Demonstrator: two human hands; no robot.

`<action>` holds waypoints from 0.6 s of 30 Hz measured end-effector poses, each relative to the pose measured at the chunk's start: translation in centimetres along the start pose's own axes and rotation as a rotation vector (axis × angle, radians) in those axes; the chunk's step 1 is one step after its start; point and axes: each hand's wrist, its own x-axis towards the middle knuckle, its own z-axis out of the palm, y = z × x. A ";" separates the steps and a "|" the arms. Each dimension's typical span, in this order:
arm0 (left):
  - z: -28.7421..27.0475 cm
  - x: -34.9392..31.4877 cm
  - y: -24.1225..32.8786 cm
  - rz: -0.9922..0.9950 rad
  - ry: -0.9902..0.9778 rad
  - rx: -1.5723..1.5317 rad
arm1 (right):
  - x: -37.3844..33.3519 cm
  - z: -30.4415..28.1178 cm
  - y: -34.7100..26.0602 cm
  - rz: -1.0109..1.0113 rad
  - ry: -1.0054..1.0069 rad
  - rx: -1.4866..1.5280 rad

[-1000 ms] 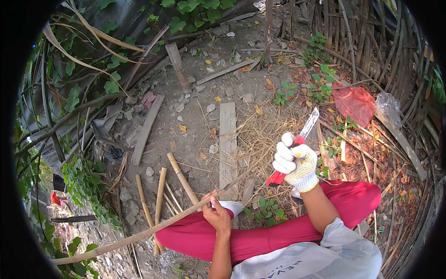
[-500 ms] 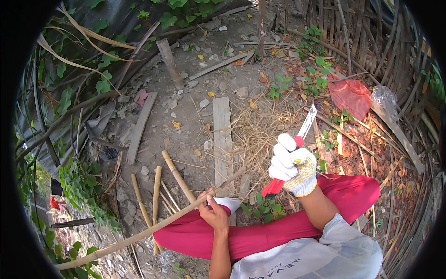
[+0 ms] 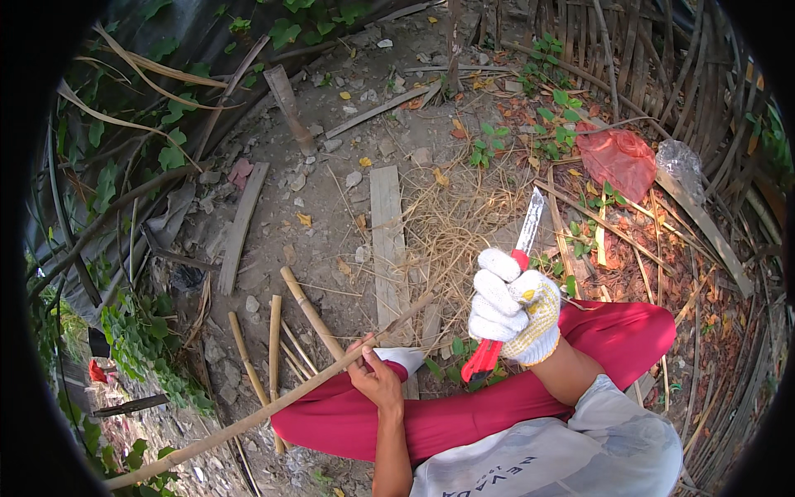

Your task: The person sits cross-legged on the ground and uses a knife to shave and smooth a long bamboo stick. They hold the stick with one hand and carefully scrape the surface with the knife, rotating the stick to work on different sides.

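Left hand [image 3: 376,381] is pinching stick [image 3: 248,417] near middle plank [image 3: 387,240], likely steadying it; right hand [image 3: 515,315], right of plank, is fist-gripping knife [image 3: 529,224], likely for control.

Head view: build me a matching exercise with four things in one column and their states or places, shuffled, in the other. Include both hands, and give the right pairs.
Column one
1. Left hand
2. Right hand
3. Red plastic bag
4. Middle wooden board

Column two
A. On the ground, just left of the clear plastic
B. Gloved, closed around a red-handled cutting tool
C. Flat on the ground, along the left side of the dry straw
D. Bare, holding a long stick

Right pairs: 1-D, 2-B, 3-A, 4-C
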 end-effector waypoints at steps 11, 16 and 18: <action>-0.2 0.0 -0.6 0.008 -0.012 0.011 | 0.0 -0.5 0.5 0.023 0.043 -0.057; -0.1 0.0 -0.4 0.007 0.007 0.002 | -0.1 -1.4 0.9 0.005 0.056 -0.101; -0.1 0.0 -0.3 0.005 0.012 -0.003 | -0.1 -1.8 1.0 0.005 0.052 -0.128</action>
